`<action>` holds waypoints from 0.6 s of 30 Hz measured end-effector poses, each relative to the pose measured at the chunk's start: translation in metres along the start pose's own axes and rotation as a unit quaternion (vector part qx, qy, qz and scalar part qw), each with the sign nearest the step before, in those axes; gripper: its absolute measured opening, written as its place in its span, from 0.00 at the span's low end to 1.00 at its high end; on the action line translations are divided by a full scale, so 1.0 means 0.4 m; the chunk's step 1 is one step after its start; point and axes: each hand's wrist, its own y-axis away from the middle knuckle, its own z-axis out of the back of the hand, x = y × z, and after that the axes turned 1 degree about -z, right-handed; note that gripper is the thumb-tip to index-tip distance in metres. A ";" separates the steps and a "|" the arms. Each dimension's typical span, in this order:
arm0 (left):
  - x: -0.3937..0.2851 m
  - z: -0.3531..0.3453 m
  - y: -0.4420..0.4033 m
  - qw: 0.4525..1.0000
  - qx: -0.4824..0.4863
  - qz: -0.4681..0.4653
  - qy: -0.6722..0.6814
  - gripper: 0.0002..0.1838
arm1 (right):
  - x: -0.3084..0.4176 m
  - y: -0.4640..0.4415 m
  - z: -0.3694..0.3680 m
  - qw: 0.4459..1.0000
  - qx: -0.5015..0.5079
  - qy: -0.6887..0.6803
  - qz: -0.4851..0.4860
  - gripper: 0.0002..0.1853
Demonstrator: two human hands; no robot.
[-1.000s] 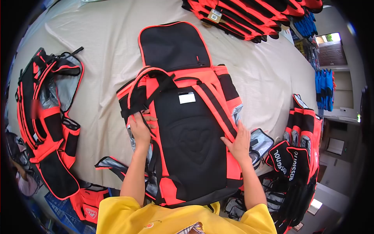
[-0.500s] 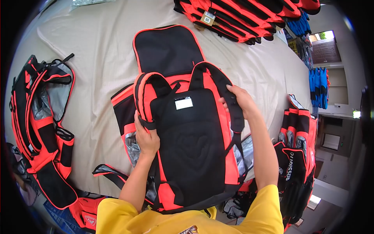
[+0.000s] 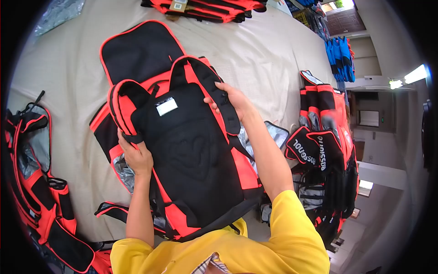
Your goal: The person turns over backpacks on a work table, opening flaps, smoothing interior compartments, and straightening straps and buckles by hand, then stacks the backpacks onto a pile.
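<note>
A black and orange-red backpack lies with its padded back panel facing up, its lower end against the yellow shirt. Its top flap is folded out, away from me. My left hand is closed around the lower part of the left shoulder strap; some of its fingers are hidden. My right hand grips the right shoulder strap, fingers on its inner edge. A white label sits near the top of the back panel. Silvery lining shows at both sides.
Beige cloth covers the table. Another opened backpack lies at left. Stacked orange-red pieces lie at the far edge, a clear plastic bag at far left. More backpacks stand at right, with blue items beyond.
The view has turned right, so the table and the bags appear shifted left. Both hands keep their hold on the straps, and the backpack lies slightly more tilted in view.
</note>
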 end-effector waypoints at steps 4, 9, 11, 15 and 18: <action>-0.016 0.005 -0.008 1.000 -0.008 -0.018 -0.009 0.36 | -0.007 0.057 -0.027 0.998 0.012 0.047 0.045 0.22; -0.054 0.037 -0.017 1.000 0.004 -0.007 -0.006 0.37 | -0.042 0.181 -0.053 0.994 0.056 0.053 0.072 0.30; -0.162 0.114 -0.013 0.978 0.127 0.107 0.128 0.39 | -0.083 0.263 -0.076 0.986 0.106 0.016 0.126 0.32; -0.342 0.257 0.154 0.827 0.296 0.278 0.389 0.39 | -0.173 0.463 -0.044 0.949 0.204 0.211 0.119 0.34; -0.348 0.244 0.300 0.689 0.399 0.457 0.398 0.19 | -0.356 0.533 -0.045 0.955 0.085 0.261 0.114 0.34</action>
